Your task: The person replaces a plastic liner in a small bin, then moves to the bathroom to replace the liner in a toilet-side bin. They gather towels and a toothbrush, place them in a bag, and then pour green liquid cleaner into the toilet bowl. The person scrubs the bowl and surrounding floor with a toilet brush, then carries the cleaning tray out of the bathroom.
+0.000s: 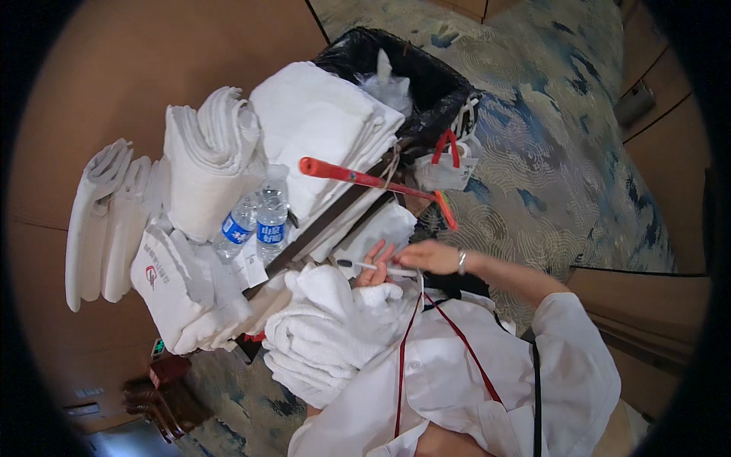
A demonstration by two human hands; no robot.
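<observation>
My left hand [373, 268] comes out from beside a bundle of white towels [324, 324] that lies against my body. Its fingers are closed around a slim white stick-like thing [396, 272] with a dark tip; the exact kind cannot be made out. My right hand [431, 257], with a bracelet at the wrist, pinches the other end of it. A red lanyard [461, 332] hangs from my neck, its two straps meeting just below my right hand. Close in front of both hands stands a cart's load of folded white towels [311, 126].
More folded towels [205, 164] and two clear water bottles [272, 217] with blue labels sit on the cart. A red-handled tool [343, 172] sticks out sideways near my hands. Behind is a black-lined bag [434, 84]. Patterned carpet [556, 152] lies right, a brown wall [152, 61] left.
</observation>
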